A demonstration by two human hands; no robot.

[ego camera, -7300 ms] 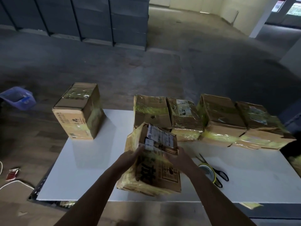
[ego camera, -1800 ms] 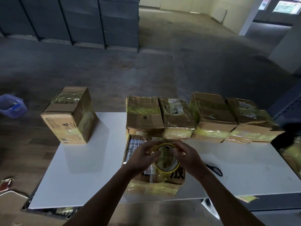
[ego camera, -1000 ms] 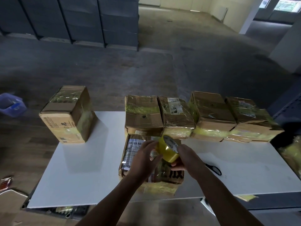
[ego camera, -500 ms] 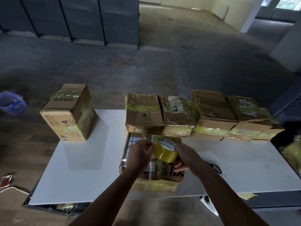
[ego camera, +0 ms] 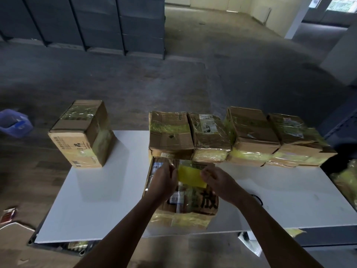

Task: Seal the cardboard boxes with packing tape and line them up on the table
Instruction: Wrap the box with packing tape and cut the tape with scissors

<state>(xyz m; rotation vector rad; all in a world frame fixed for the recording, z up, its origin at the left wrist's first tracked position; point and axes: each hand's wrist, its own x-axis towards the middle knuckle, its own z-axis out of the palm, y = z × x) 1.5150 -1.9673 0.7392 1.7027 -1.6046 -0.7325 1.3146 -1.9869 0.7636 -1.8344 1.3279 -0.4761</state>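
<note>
A worn cardboard box (ego camera: pixel 193 207) with black print and a white label lies flat on the white table (ego camera: pixel 96 200) near its front edge. Just above the box's top I hold a yellow roll of packing tape (ego camera: pixel 191 176) between both hands, its outer band facing me. My left hand (ego camera: pixel 164 182) grips the roll's left side and my right hand (ego camera: pixel 218 182) pinches its right side. Behind this box, several taped boxes (ego camera: pixel 249 138) stand side by side in a row along the table's far edge. One more taped box (ego camera: pixel 81 136) stands alone at the far left corner.
Black scissors (ego camera: pixel 257 198) lie on the table to the right, mostly hidden by my right forearm. A blue basket (ego camera: pixel 13 122) sits on the floor at the left. Yellow tape scraps (ego camera: pixel 345 178) show at the right edge. Dark shelving (ego camera: pixel 87 26) stands far behind.
Both hands have turned the tape roll, so its yellow outer band faces me instead of its printed core side. The box under it has stayed in place.
</note>
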